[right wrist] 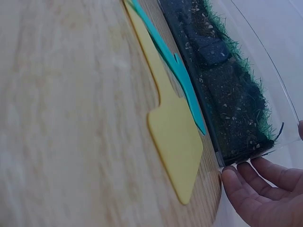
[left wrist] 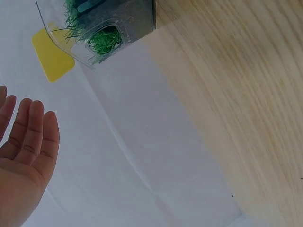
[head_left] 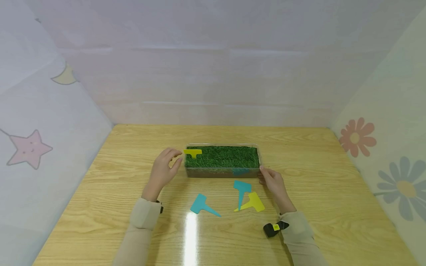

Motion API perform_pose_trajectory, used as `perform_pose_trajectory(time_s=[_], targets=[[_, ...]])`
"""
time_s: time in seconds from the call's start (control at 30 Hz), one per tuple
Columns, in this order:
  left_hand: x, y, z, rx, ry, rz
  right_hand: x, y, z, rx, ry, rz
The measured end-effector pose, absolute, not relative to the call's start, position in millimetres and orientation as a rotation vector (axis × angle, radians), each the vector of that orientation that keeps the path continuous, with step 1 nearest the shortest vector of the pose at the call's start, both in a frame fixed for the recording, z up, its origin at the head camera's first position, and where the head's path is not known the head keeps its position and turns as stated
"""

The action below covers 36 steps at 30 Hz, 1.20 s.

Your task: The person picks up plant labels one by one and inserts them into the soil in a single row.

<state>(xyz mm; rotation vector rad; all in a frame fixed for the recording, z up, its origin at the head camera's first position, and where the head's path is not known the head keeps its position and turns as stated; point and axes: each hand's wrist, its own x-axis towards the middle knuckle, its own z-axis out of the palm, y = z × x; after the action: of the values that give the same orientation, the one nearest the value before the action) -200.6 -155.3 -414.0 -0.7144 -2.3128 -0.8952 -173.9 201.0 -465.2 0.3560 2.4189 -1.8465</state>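
A clear plastic box (head_left: 216, 173) filled with dark soil carries a mat of artificial grass (head_left: 226, 157). At its left end a yellow T-shaped plant label (head_left: 193, 152) stands in the grass, its stem partly hidden. My left hand (head_left: 164, 167) is just left of that label, fingers relaxed and apart from it; the left wrist view shows a gap between the fingers and the label (left wrist: 53, 56). My right hand (head_left: 273, 181) holds the box's near right corner, fingers against the end wall (right wrist: 262, 191) and thumb by the rim.
On the wooden table (head_left: 116, 192) in front of the box lie a blue plant label (head_left: 199, 203), a second blue label (head_left: 243, 187) and a yellow label (head_left: 255, 202), the last two overlapping. Behind the table stands a pale wall (head_left: 213, 81).
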Motion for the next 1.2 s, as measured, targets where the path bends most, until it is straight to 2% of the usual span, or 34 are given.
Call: perform_pose_trajectory(time_s=[0.57, 0.97, 1.2], targets=[[-184.7, -161.4, -417.5, -0.669, -2.34, -0.966, -168.6, 200.1, -460.4, 0.364, 2.521, -1.712], [-181.7, -162.9, -420.3, -0.662, -2.351, -0.971, -149.8, 198.3, -457.8, 0.196, 2.711, -1.477], [-175.9, -162.1, -423.1, -0.553, -2.502, -1.012, -141.1, 187.4, -451.9, -0.03, 2.805, -1.406]])
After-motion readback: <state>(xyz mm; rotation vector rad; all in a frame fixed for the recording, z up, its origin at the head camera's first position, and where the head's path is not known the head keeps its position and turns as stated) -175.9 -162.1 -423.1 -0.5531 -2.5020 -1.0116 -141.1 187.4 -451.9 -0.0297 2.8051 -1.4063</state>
